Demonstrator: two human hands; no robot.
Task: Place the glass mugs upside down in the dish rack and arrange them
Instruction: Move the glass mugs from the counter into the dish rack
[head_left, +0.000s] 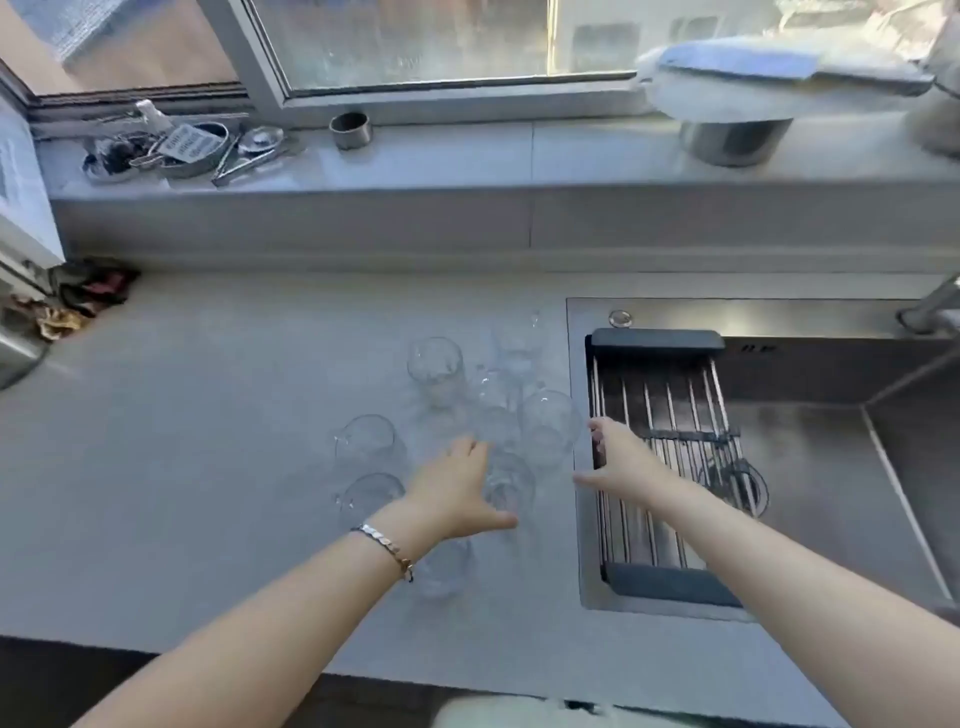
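Dish rack (670, 457) spans the sink's left end, its long axis running front to back. Glass mugs (436, 369) stand upright, clustered just left of it. Left hand (457, 488) and right hand (618, 457) hover there, fingers spread, holding nothing.

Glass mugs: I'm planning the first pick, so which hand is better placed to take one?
Left hand: probably best, it is open right at a mug on the counter; the right hand is over the rack edge.
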